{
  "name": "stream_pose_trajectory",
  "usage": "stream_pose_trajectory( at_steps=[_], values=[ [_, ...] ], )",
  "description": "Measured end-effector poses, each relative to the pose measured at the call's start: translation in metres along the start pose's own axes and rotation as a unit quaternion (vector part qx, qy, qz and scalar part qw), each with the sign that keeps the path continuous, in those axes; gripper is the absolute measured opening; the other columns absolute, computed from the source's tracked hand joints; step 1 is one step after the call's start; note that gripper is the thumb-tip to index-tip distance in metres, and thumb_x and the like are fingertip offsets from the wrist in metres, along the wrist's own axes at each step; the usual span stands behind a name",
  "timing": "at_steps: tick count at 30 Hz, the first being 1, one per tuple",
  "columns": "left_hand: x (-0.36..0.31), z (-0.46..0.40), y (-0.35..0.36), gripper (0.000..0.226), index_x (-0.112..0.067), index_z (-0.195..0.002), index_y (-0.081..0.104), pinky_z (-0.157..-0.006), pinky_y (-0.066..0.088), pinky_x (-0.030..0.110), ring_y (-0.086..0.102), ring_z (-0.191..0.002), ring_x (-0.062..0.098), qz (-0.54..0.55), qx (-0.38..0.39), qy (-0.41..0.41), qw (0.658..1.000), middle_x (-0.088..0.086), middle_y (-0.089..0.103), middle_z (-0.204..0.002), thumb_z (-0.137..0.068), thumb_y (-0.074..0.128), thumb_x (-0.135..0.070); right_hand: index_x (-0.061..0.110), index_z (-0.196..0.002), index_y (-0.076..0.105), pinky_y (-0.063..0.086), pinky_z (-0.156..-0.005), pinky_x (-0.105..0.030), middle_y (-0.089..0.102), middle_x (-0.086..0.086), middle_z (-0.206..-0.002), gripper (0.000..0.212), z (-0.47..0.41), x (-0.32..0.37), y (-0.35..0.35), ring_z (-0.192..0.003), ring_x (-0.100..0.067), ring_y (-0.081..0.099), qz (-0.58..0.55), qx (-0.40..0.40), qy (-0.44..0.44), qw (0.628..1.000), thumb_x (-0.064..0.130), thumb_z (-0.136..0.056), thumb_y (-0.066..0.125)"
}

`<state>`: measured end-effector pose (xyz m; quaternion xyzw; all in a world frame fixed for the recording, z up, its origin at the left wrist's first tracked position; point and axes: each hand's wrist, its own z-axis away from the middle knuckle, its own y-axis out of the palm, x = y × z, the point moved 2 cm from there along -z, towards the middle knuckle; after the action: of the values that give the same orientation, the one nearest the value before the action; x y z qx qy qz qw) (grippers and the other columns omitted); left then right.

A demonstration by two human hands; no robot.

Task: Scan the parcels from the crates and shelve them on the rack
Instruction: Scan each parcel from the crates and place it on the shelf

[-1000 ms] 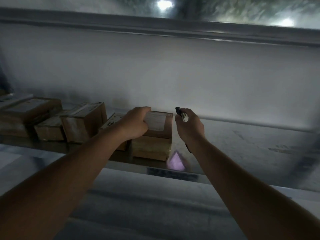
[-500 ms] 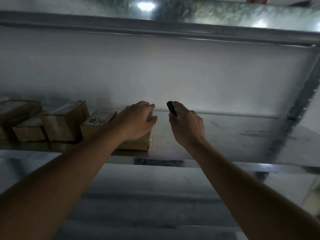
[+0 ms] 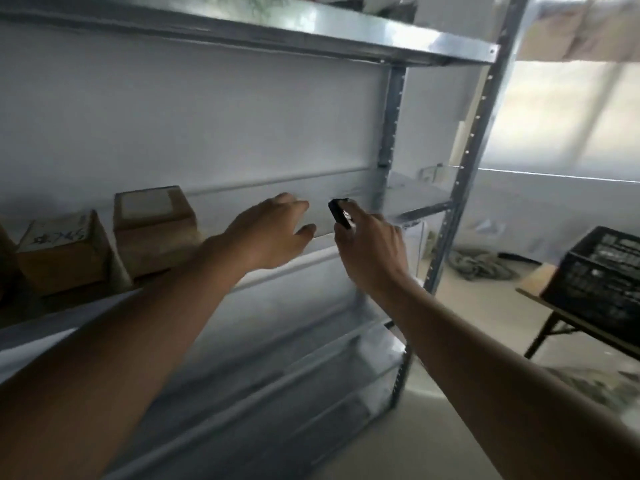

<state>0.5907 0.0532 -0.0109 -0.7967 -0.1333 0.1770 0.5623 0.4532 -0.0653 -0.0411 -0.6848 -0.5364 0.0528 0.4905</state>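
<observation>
a: galvanised rack (image 3: 446, 209) against a pale wall fills the view, and off to its right, well apart, a black crate (image 3: 604, 275) sits on a folding table (image 3: 540, 303). where are the parcels?

b: on the middle shelf of the rack, at its left end. the nearest parcel (image 3: 154, 230), with a pale label on top, stands upright just right of a second parcel (image 3: 60, 252) that has dark handwriting on it. both look shelved, so i'd judge the step in hand is going to the crate for the next one.

a: and the hands?

b: the left hand (image 3: 270, 237) hangs in front of the shelf to the right of the labelled parcel, fingers spread, grip released, touching nothing. the right hand (image 3: 372, 254) is further right, grip clenched around a small dark scanner (image 3: 341, 214).

a: how to do it well?

b: draw both arms clear of the rack's front upright before turning, so nothing catches the steel. keep the scanner's window facing outward, ready. at the crate, take one parcel with the free hand, label side up, so the scan is clean first time. the picture is smeared, so i can't tell what the crate holds.
</observation>
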Motion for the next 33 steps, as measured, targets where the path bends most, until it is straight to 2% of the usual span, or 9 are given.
stream_pose_trajectory(
  at_steps=[5,10,14,17,20,23,27,29,33],
  values=[
    [-0.088,-0.019,0.022,0.052,-0.016,-0.148,0.052,-0.106,0.049,0.050,0.056,-0.131,0.033,0.017,0.027,0.075,0.997,0.009,0.052,-0.152,-0.106,0.048,-0.047,0.043,-0.153,0.049,0.051,-0.098,-0.046,0.069,-0.016,-0.135,0.045,0.033,-0.071,-0.055,-0.114,-0.039,0.066,0.051,-0.020,0.063,0.997,0.040,-0.108,0.051],
    [-0.193,-0.048,0.050,0.059,-0.019,-0.155,0.047,-0.109,0.047,0.045,0.054,-0.136,0.030,0.039,0.034,0.153,0.987,0.005,0.051,-0.156,-0.105,0.049,-0.052,0.040,-0.152,0.051,0.054,-0.097,-0.048,0.070,-0.015,-0.132,0.045,0.057,-0.155,-0.116,-0.110,-0.038,0.067,0.079,-0.046,0.122,0.988,0.041,-0.107,0.053],
    [-0.285,-0.078,0.082,0.060,-0.022,-0.154,0.047,-0.112,0.046,0.047,0.053,-0.138,0.027,0.052,0.040,0.205,0.977,0.004,0.052,-0.156,-0.104,0.049,-0.056,0.038,-0.151,0.053,0.053,-0.097,-0.045,0.071,-0.016,-0.129,0.044,0.074,-0.235,-0.166,-0.110,-0.037,0.067,0.104,-0.069,0.157,0.980,0.039,-0.107,0.054],
    [-0.358,-0.101,0.110,0.059,-0.021,-0.153,0.048,-0.109,0.046,0.048,0.056,-0.135,0.028,0.063,0.051,0.229,0.970,0.005,0.054,-0.154,-0.105,0.051,-0.054,0.038,-0.151,0.054,0.051,-0.096,-0.045,0.071,-0.017,-0.128,0.045,0.085,-0.298,-0.207,-0.109,-0.039,0.066,0.126,-0.090,0.185,0.970,0.040,-0.106,0.055],
    [-0.427,-0.122,0.135,0.055,-0.018,-0.151,0.050,-0.104,0.052,0.050,0.060,-0.127,0.029,0.079,0.071,0.252,0.962,0.008,0.058,-0.146,-0.105,0.052,-0.049,0.039,-0.153,0.050,0.051,-0.098,-0.049,0.068,-0.016,-0.130,0.047,0.093,-0.362,-0.241,-0.110,-0.040,0.064,0.143,-0.079,0.227,0.960,0.043,-0.106,0.052],
    [-0.481,-0.140,0.157,0.055,-0.014,-0.147,0.052,-0.105,0.051,0.051,0.059,-0.125,0.030,0.079,0.086,0.264,0.957,0.012,0.060,-0.141,-0.106,0.049,-0.049,0.040,-0.154,0.047,0.048,-0.101,-0.050,0.067,-0.014,-0.131,0.048,0.102,-0.412,-0.264,-0.112,-0.039,0.063,0.152,-0.075,0.247,0.954,0.044,-0.106,0.053],
    [-0.553,-0.171,0.188,0.049,-0.013,-0.144,0.056,-0.112,0.044,0.046,0.052,-0.135,0.028,0.100,0.094,0.291,0.947,0.010,0.059,-0.145,-0.107,0.051,-0.044,0.038,-0.157,0.045,0.047,-0.104,-0.050,0.066,-0.013,-0.135,0.050,0.108,-0.483,-0.293,-0.116,-0.036,0.062,0.167,-0.070,0.283,0.942,0.047,-0.108,0.051],
    [-0.582,-0.192,0.206,0.054,-0.016,-0.151,0.051,-0.114,0.042,0.045,0.047,-0.142,0.027,0.105,0.100,0.302,0.942,0.007,0.054,-0.153,-0.106,0.051,-0.047,0.037,-0.158,0.044,0.048,-0.104,-0.050,0.066,-0.013,-0.136,0.051,0.106,-0.517,-0.304,-0.116,-0.036,0.063,0.172,-0.068,0.299,0.936,0.047,-0.108,0.050],
    [-0.627,-0.244,0.246,0.059,-0.017,-0.155,0.047,-0.108,0.046,0.046,0.052,-0.137,0.026,0.107,0.110,0.320,0.935,0.006,0.055,-0.150,-0.105,0.050,-0.049,0.034,-0.159,0.046,0.054,-0.098,-0.049,0.066,-0.014,-0.137,0.052,0.086,-0.578,-0.314,-0.113,-0.037,0.066,0.170,-0.076,0.319,0.929,0.047,-0.108,0.051]
  ],
)
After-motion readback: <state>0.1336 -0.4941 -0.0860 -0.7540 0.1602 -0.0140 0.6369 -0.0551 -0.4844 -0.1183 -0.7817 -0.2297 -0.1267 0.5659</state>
